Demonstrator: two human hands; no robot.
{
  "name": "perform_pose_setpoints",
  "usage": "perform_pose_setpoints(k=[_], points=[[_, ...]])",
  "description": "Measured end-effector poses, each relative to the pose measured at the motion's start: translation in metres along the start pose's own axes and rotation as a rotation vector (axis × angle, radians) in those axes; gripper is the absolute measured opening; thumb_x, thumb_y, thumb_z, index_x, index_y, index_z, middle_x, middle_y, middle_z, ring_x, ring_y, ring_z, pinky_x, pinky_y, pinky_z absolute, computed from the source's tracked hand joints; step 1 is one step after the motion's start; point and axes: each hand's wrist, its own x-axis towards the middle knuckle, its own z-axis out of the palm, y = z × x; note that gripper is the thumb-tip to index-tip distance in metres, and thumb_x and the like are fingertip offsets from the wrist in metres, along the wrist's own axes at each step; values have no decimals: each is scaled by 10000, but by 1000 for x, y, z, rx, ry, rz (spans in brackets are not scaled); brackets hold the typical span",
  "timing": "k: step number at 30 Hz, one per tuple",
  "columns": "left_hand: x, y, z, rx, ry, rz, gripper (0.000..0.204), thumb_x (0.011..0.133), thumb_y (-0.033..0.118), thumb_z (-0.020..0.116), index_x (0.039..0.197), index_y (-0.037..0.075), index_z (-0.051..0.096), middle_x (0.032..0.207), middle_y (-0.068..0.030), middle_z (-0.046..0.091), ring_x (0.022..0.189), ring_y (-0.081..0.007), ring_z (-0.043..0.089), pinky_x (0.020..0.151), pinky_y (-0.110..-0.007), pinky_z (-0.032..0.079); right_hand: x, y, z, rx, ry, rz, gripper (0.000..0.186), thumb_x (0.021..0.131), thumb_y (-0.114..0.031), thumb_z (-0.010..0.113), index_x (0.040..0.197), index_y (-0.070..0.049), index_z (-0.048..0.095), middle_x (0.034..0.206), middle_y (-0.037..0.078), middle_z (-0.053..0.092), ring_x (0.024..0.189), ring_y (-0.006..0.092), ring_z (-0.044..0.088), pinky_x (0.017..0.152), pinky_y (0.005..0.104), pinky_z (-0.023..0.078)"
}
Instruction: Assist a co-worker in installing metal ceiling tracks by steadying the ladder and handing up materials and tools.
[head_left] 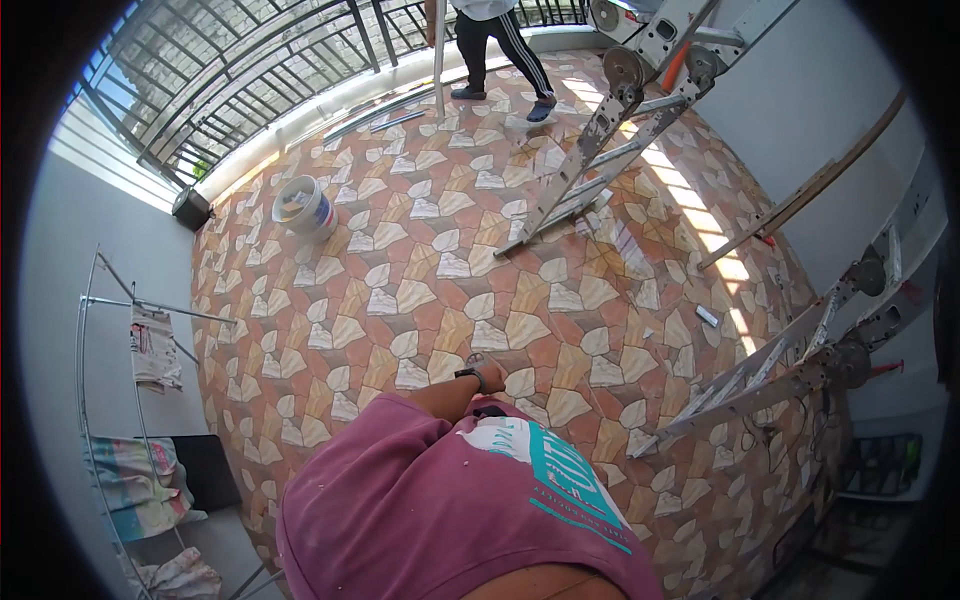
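Note:
My left hand (pixel 491 376) is in front of my body, at the hem of my maroon shirt (pixel 400 500) with its white and teal print. A dark watch (pixel 471 376) is around that wrist. The hand looks small here and its fingers are mostly hidden, so whether they are closed on anything does not show. Beneath it lies the floor (pixel 430 300), patterned like brown, orange and cream stones. My right hand is out of view; only a strip of bare skin shows at the lower edge.
A folding ladder (pixel 590 165) stands ahead right, another ladder (pixel 740 385) nearer right. A wooden pole (pixel 810 190) leans between them. A white bucket (pixel 305 210) stands ahead left; a drying rack (pixel 85 360) with cloths is left. A person (pixel 487 45) holds a pole by the railing.

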Motion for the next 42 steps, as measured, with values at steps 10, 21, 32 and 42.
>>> perform_pose_setpoints(k=[10, 21, 32, 42], points=[[-29, -76, 70, 271, -24, -78, 357, 751, 335, 472, 832, 46, 664, 935, -178, 614, 896, -321, 583, 775, -376, 454, 45, 46, -27, 98, 31, 208, 193, 770, -217, 453, 850, -42, 471, 690, 100, 514, 533, 212, 518, 461, 354, 447], [26, 29, -21, -193, 141, 41, 279, 713, 293, 585, 814, 38, 633, 670, -71, 634, 553, -158, 606, 545, -288, 491, 63, 9, -38, 73, -1, -309, 130, 789, -184, 498, 761, -59, 480, 618, 74, 515, 524, 181, 539, 404, 330, 431], [28, 43, -21, -224, -11, 62, 272, 726, 276, 596, 844, 35, 641, 703, -77, 639, 570, -145, 603, 545, -282, 489, -140, -288, -93, 476, 540, -972, 141, 834, -148, 493, 940, -57, 515, 708, 3, 523, 555, 68, 484, 488, 180, 414], [2, -40, 9, 637, -198, 260, 219, 717, 227, 556, 924, 208, 627, 814, -78, 636, 744, -236, 629, 651, -329, 498, -372, -356, 68, 15, -335, -2146, 354, 821, -225, 543, 1113, -42, 463, 768, 57, 546, 613, 127, 486, 646, 307, 432]])
